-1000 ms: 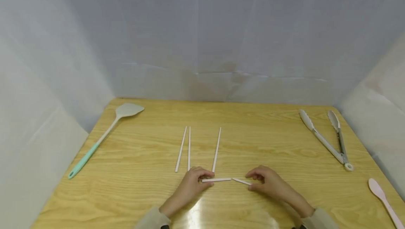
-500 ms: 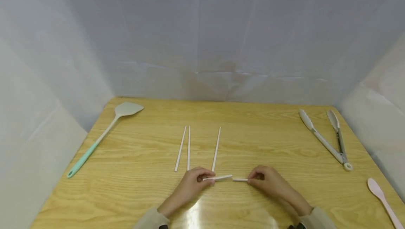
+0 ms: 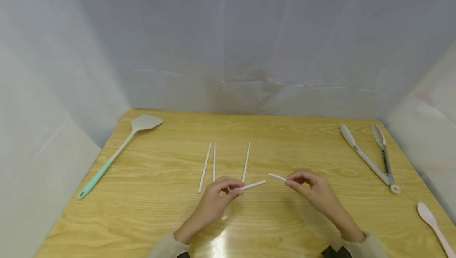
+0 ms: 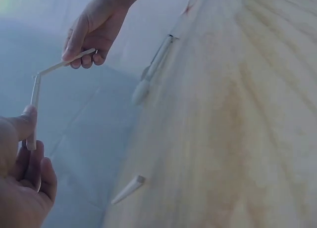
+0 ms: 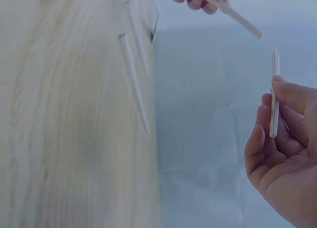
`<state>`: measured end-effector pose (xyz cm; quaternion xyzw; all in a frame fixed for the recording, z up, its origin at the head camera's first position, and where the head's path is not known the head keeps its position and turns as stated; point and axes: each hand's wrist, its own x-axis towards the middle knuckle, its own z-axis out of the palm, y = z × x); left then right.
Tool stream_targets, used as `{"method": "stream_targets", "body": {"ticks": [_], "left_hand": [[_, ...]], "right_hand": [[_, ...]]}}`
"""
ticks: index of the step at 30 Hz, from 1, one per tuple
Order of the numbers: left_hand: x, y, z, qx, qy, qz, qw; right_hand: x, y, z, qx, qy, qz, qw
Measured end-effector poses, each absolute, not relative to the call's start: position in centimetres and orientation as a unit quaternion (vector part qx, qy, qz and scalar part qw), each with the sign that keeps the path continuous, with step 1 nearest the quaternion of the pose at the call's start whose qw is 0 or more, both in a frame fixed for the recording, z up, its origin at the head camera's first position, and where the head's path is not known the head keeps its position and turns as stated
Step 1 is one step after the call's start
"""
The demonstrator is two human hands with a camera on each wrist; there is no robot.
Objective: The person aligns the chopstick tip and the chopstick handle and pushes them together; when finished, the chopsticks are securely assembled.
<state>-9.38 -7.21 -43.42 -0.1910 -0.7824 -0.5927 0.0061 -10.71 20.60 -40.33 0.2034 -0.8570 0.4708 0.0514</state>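
My left hand (image 3: 213, 200) pinches a short white chopstick piece (image 3: 255, 185) between thumb and fingers, its end pointing right. Facing it, my right hand (image 3: 315, 190) holds a shorter-looking white chopstick piece (image 3: 277, 177) at its fingertips. A small gap parts the two ends in the head view; the right wrist view also shows the left piece (image 5: 242, 24) and the right piece (image 5: 275, 102) apart. Beyond the left hand lie two white chopsticks close together, a left one (image 3: 204, 167) and a middle one (image 3: 214, 161), and a third chopstick (image 3: 246, 161) further right.
A spatula (image 3: 107, 165) with a mint handle lies along the table's left side. Spread tongs (image 3: 372, 163) rest at the back right, with a pink spoon (image 3: 432, 222) nearer the right edge. Pale sheeting (image 3: 228, 44) walls the wooden table (image 3: 303, 143) at the back and sides.
Both hands have risen off the table and shifted slightly away from the body with their pieces. Right fingers first lay loosely by their piece, then closed on it; it now tilts up toward the left.
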Motion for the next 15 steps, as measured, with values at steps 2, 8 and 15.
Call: {"method": "stream_targets", "body": {"ticks": [2,8,15], "left_hand": [[-9.5,-7.3,-42.8,-0.196,-0.780,-0.594,0.021],[-9.6,-7.4,-41.7,-0.214,-0.773,-0.595,0.058],[-9.7,-7.4,-41.4,-0.245,-0.764,-0.590,0.085]], "right_hand": [[-10.4,20.4,-39.8,0.219,-0.844,0.484,0.068],[-9.9,20.1,-39.1,0.250,-0.820,0.506,0.091],[-9.7,19.9,-38.7,0.262,-0.818,0.503,0.096]]}}
